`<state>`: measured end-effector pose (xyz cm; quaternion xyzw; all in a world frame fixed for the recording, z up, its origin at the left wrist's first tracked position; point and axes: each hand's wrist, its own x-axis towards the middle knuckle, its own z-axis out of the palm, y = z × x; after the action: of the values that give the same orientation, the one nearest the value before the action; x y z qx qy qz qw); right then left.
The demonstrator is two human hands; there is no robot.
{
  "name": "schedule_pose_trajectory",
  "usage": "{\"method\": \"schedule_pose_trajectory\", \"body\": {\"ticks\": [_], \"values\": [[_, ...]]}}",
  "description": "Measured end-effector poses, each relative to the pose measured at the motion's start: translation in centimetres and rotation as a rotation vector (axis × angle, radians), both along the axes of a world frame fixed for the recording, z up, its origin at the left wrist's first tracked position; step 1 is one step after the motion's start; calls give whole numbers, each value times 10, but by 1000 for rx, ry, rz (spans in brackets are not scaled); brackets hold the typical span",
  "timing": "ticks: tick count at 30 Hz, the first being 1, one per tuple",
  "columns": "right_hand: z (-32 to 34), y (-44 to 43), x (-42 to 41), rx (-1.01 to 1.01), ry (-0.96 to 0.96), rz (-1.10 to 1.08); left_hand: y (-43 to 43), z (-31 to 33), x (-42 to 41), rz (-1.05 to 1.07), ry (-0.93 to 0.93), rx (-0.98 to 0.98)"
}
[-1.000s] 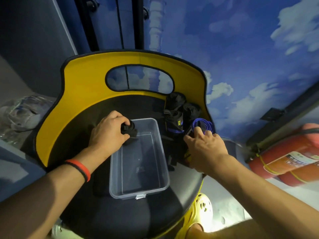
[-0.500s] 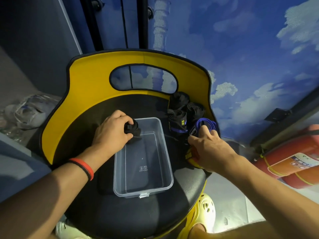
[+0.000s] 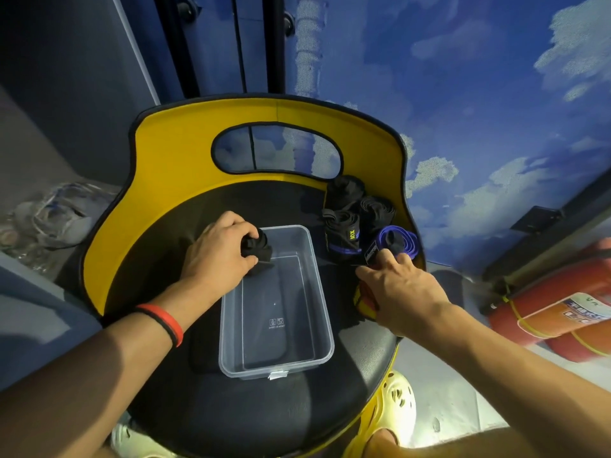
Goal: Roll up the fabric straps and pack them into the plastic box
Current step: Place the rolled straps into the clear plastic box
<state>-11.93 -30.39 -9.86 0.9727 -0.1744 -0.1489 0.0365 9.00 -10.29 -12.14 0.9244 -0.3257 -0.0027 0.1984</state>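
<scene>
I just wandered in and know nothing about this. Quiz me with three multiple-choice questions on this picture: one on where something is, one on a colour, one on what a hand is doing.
1. The plastic box sits:
A. on a shelf
B. on the chair's black seat
C. on a table
2. The strap at the right hand fingertips is:
A. purple
B. green
C. white
3. The left hand:
A. lies flat, empty
B. lifts the box
C. grips a rolled black strap
Answers: B, the box stands on the seat; A, a purple loop lies by those fingers; C, its fingers curl round the roll at the box's far corner.
</scene>
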Motion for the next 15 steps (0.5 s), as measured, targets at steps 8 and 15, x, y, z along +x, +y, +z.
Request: {"method": "schedule_pose_trajectory", "body": {"ticks": [8,15], "values": [[29,11,10,76,-136,-5,1,1,0,1,26,1],[47,23,48,136,-396,41,1,0,-1,-27,20,-13]]}}
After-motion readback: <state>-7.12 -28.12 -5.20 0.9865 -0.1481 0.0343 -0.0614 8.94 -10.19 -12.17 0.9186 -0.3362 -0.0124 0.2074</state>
